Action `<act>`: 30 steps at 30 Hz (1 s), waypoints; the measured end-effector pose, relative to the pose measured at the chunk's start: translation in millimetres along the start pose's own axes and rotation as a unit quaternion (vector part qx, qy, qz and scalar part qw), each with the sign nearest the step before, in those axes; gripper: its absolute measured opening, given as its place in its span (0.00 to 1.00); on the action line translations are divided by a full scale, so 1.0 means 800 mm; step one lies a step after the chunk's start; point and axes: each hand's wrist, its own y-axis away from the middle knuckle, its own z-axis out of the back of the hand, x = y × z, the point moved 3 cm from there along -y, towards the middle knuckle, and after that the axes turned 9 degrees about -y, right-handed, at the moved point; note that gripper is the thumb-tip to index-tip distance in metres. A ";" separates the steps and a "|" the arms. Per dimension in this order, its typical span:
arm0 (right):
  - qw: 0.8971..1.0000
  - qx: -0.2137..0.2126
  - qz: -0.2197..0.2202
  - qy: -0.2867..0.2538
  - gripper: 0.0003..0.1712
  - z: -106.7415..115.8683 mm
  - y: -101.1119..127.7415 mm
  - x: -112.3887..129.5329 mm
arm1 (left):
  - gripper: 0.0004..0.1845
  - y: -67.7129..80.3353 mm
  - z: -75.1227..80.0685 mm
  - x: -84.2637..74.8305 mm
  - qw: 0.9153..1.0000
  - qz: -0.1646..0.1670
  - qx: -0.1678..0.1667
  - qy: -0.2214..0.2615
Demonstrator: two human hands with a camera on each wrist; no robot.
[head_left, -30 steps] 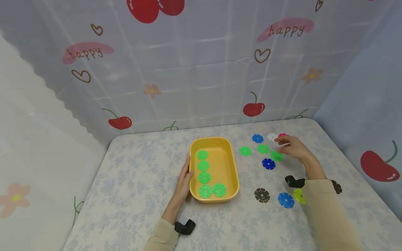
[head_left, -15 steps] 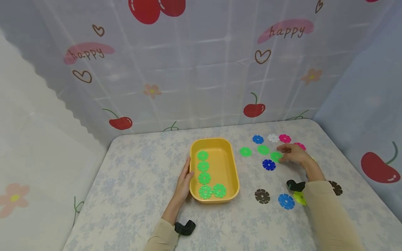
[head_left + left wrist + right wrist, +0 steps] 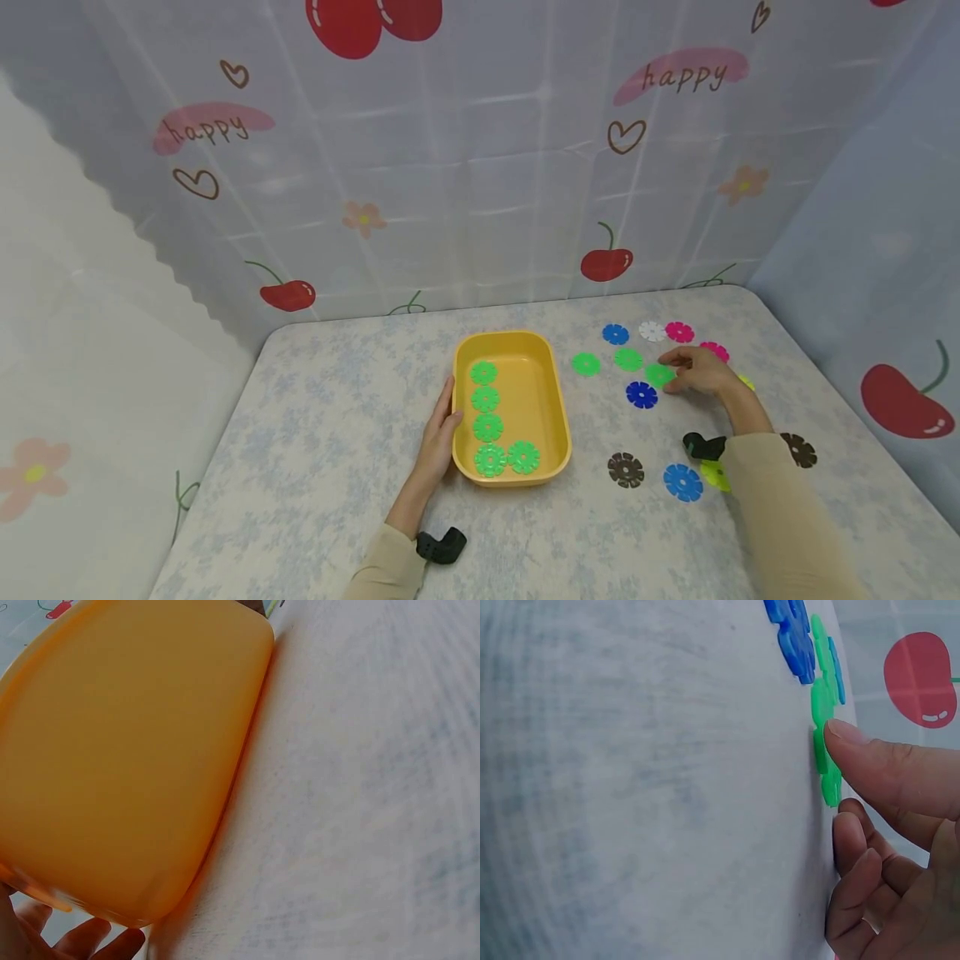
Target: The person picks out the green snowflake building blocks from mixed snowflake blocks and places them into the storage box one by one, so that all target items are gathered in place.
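Note:
My left hand (image 3: 435,442) grips the left wall of a yellow plastic tray (image 3: 558,400), thumb over the rim. In the left wrist view, its fingers (image 3: 84,939) lie along the tray's outside (image 3: 142,750). Several green notched snowflake discs (image 3: 488,427) lie inside, in a column down the left and one at the near right. My right hand (image 3: 701,371) holds another green snowflake disc (image 3: 660,375) low at the table, between thumb and forefinger. The right wrist view shows the thumb on the disc's edge (image 3: 822,754); the forefinger is largely hidden behind the thumb.
Around the right hand lie two more green discs (image 3: 628,359), a dark blue one (image 3: 642,395), a light blue one (image 3: 616,334), a white one (image 3: 652,332) and pink ones (image 3: 679,332). Nearer are brown (image 3: 626,470), blue (image 3: 683,482) and yellow-green discs (image 3: 715,476). A printed curtain stands behind the table.
My right hand has moved slightly down and nearer from beside the pink and white discs, and its thumb and forefinger have come around the green disc. The left hand and tray stay put.

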 end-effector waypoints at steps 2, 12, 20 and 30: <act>1.000 -0.005 0.004 0.002 0.32 -0.001 0.000 0.001 | 0.31 0.000 0.000 0.000 1.000 0.003 0.000 0.002; 1.000 -0.027 0.012 0.004 0.30 -0.004 0.003 0.005 | 0.31 0.007 0.004 -0.024 1.000 0.008 0.013 0.018; 0.998 -0.052 0.016 -0.011 0.28 -0.004 0.001 0.004 | 0.30 -0.001 0.001 0.001 1.000 -0.001 0.002 0.007; 0.998 -0.064 -0.010 -0.016 0.24 0.003 0.001 0.002 | 0.31 0.000 0.001 -0.001 1.000 0.009 0.005 0.018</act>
